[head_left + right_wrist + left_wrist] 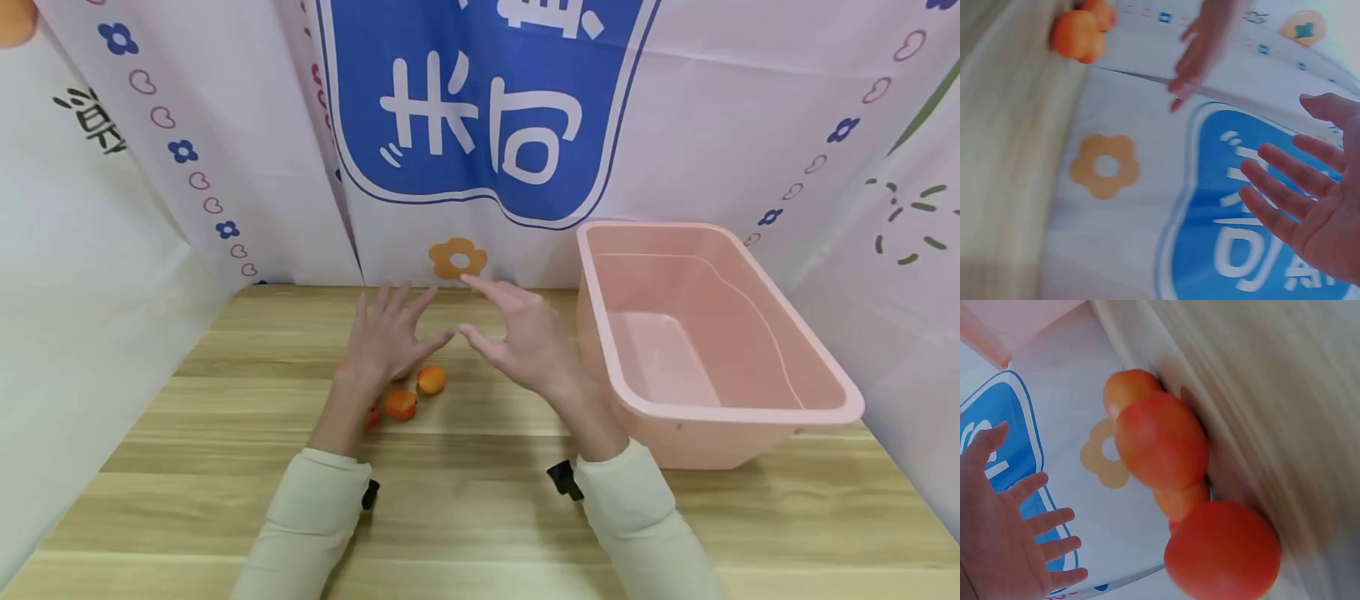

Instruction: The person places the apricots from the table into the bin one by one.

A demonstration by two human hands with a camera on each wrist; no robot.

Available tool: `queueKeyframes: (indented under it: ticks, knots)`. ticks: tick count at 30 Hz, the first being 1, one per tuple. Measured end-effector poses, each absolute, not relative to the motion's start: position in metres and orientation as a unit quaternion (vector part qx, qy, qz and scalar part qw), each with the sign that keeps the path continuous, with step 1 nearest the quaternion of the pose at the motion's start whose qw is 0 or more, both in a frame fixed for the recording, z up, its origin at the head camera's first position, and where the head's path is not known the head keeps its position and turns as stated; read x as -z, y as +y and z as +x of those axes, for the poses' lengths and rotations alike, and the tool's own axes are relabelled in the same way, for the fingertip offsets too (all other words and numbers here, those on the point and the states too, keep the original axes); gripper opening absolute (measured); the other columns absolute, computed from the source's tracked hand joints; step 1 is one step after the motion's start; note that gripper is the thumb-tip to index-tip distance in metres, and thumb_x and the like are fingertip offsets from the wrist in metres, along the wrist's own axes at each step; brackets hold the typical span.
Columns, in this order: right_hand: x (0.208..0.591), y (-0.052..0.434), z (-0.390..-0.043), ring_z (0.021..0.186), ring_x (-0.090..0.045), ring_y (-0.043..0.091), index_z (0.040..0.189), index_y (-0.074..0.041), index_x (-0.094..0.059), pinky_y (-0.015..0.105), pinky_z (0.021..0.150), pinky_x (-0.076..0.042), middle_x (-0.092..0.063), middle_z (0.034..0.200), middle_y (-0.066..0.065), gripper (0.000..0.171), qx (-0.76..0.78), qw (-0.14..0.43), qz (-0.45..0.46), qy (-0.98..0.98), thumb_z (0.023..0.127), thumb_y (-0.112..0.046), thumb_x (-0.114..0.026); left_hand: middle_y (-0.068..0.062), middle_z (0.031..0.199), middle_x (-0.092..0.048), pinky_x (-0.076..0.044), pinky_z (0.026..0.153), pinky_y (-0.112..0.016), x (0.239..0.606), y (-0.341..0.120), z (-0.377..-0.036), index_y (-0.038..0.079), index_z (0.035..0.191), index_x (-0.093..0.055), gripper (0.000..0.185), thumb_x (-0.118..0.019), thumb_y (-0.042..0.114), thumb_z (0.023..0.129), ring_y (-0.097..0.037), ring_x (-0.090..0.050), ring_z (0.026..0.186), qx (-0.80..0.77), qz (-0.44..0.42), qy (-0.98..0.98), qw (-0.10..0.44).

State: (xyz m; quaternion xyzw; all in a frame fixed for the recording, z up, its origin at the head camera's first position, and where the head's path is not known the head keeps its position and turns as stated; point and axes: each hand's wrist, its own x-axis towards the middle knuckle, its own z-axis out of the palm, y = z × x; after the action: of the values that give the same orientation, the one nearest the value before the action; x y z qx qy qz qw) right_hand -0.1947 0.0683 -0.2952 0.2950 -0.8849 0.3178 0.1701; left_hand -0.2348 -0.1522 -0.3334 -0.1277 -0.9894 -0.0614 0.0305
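Overhead, pink tub (705, 333), wrist views, fruit (1166, 450)

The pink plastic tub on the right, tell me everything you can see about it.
The pink plastic tub is a rectangular basin in pale salmon pink, smooth and slightly glossy, with a rolled rim, rounded corners and walls that slope inward toward a flat bottom. It stands upright on the wooden table, at its right side, close to the printed backdrop. Nothing shows inside it. The right hand hovers open just left of its near corner, and whether the wrist brushes the wall cannot be told.
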Motion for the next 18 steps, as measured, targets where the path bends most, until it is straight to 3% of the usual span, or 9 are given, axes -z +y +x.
queueKeyframes:
  ticks: [7, 13, 18]
  knots:
    - [0.272, 0.091, -0.163, 0.100, -0.073, 0.022, 0.135, -0.005, -0.067, 0.042, 0.092, -0.059, -0.077, 0.109, 0.008, 0.044, -0.333, 0.198, 0.322, -0.864, 0.094, -0.018, -0.078, -0.023, 0.167, -0.027, -0.012, 0.122, -0.069, 0.328, -0.157, -0.232, 0.016, 0.161, -0.038, 0.075, -0.053, 0.058, 0.102, -0.048, -0.017, 0.154, 0.065, -0.152, -0.986, 0.030]
    - [0.260, 0.130, -0.150, 0.097, -0.073, 0.022, 0.132, -0.005, -0.069, 0.041, 0.083, -0.060, -0.077, 0.106, 0.007, 0.041, -0.303, 0.206, 0.323, -0.873, 0.093, -0.014, -0.078, -0.024, 0.161, -0.037, -0.026, 0.120, -0.066, 0.329, -0.169, -0.230, 0.013, 0.157, -0.045, 0.068, -0.060, 0.049, 0.102, -0.046, -0.033, 0.149, 0.066, -0.193, -0.978, 0.049]
    - [0.255, 0.174, -0.147, 0.098, -0.073, 0.027, 0.133, -0.007, -0.069, 0.048, 0.087, -0.059, -0.077, 0.108, 0.009, 0.039, -0.296, 0.210, 0.293, -0.884, 0.095, -0.013, -0.076, -0.025, 0.160, -0.037, -0.029, 0.119, -0.064, 0.325, -0.180, -0.227, 0.011, 0.156, -0.047, 0.064, -0.063, 0.043, 0.102, -0.046, -0.036, 0.147, 0.071, -0.200, -0.976, 0.045]
